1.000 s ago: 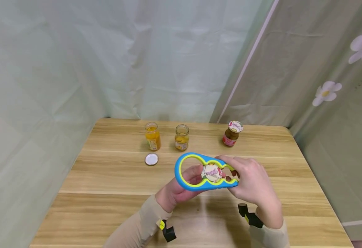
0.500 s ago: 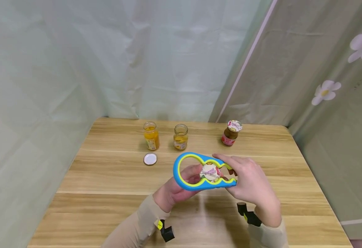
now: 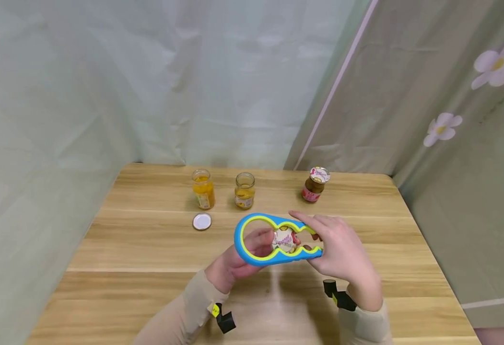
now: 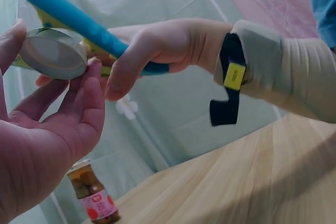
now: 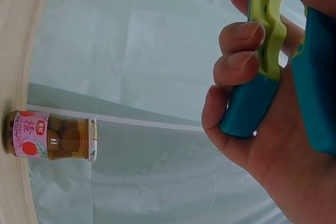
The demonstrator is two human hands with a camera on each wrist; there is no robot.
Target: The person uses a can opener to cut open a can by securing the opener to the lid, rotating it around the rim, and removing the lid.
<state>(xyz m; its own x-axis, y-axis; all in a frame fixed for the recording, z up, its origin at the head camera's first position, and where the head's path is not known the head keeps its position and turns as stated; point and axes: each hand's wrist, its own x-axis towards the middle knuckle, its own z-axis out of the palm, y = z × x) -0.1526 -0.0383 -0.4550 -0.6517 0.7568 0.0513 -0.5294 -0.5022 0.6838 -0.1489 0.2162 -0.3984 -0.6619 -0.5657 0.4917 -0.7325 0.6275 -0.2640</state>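
Observation:
A blue and yellow-green jar opener [image 3: 273, 259] with stepped openings is held above the table by my right hand [image 3: 342, 245], its fingers curled round the handles at the right end. Within the opener's middle opening sits a printed jar lid [image 3: 284, 239]. My left hand [image 3: 244, 254] pinches this lid from below, thumb on one side and fingertips on the other. Seen from underneath in the left wrist view, the lid [image 4: 52, 56] is hollow and pale, with no jar attached. The right fingertips [image 5: 239, 61] wrap one handle in the right wrist view.
Two lidless jars stand at the back of the wooden table [image 3: 139, 249]: one with orange contents [image 3: 204, 192], one with yellow fruit [image 3: 244, 194]. In front lies a loose lid [image 3: 202, 221], pale side up. A lidded jar of brown fruit [image 3: 314, 187] stands back right.
The whole head view has shifted, so table, jars and hands all appear a little further left. Both hands keep their hold on the lid and the opener.

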